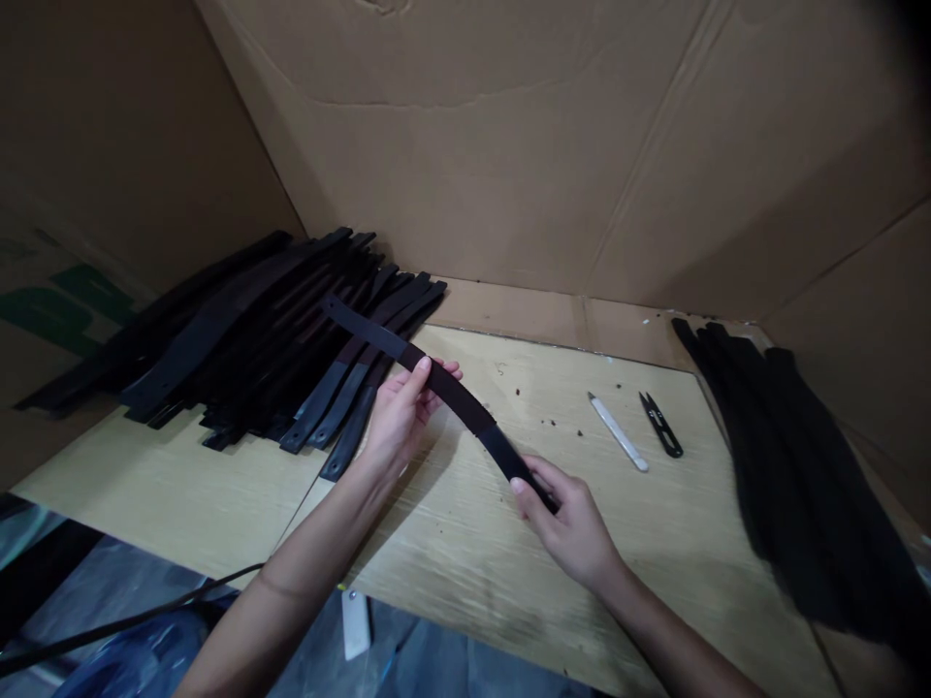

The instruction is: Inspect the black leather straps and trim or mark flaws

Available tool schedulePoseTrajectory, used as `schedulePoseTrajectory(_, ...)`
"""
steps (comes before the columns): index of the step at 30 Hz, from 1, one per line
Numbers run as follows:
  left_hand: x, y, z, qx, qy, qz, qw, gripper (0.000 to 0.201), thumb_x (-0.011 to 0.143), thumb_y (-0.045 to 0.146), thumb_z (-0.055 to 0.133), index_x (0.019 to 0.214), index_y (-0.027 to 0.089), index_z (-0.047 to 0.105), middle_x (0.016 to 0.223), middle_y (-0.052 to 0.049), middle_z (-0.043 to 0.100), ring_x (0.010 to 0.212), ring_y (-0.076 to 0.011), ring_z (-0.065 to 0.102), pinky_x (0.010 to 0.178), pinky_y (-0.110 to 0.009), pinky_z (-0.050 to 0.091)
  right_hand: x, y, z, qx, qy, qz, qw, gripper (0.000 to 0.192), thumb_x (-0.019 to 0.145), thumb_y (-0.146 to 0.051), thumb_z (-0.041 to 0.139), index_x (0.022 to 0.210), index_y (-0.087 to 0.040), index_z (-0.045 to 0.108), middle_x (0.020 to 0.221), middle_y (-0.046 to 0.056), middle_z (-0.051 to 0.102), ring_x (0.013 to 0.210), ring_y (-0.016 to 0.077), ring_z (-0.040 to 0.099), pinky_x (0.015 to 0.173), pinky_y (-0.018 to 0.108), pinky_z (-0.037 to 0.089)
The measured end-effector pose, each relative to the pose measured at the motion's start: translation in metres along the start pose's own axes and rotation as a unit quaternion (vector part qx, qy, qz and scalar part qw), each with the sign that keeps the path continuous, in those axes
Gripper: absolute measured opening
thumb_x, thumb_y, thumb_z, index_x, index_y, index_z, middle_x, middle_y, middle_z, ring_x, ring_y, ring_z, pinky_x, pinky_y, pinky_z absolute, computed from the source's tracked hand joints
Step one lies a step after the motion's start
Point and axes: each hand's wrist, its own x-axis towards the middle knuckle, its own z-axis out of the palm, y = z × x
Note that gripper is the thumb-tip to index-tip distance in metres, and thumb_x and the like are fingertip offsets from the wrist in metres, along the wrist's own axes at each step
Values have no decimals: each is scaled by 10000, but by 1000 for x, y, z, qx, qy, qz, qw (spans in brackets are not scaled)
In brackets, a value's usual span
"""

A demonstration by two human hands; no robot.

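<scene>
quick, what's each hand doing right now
Left hand: closed on the middle of a black strap, thumb on top.
Right hand: closed on the near end of the same strap.

Dim, dark corners, wide-angle edge distortion

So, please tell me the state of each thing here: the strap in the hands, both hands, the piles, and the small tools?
Strap: lifted off the table, bent in a slight arc, held at two places.
Left hand: gripping the strap near its middle.
Right hand: gripping the strap's near end.
Left pile of straps: lying flat, fanned out.
Right pile of straps: lying flat.
Thread snips: lying on the table, untouched.
White tool: lying beside the snips, untouched.
</scene>
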Motion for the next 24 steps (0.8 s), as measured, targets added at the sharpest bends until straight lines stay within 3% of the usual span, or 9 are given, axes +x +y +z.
schedulePoseTrajectory(4, 2, 5, -1, -15, 1, -5, 1000, 213, 876, 292, 643, 925, 97, 712, 960, -118, 759, 918, -181, 716, 826, -257, 546, 0, -2, 0, 2, -2, 0, 1000, 268, 937, -370, 529, 1073, -171, 646, 730, 21, 630, 638, 161, 567, 586, 247, 474)
schedulePoseTrajectory(11, 5, 7, -1, -22, 43, 32, 998, 216, 881, 308, 636, 909, 104, 704, 969, -110, 754, 884, -165, 717, 800, -244, 546, -1, -4, 1, 1, -4, -9, 1000, 251, 933, -344, 542, 1082, -171, 647, 793, 35, 662, 688, 170, 598, 606, 249, 476)
schedulePoseTrajectory(24, 4, 5, -3, -20, 34, -10, 999, 182, 844, 273, 675, 885, 100, 713, 911, -109, 758, 890, -190, 719, 910, -320, 542, -2, -4, 1, -3, -6, -2, 1000, 264, 934, -363, 524, 1058, -162, 642, 719, 29, 634, 619, 165, 577, 547, 249, 459)
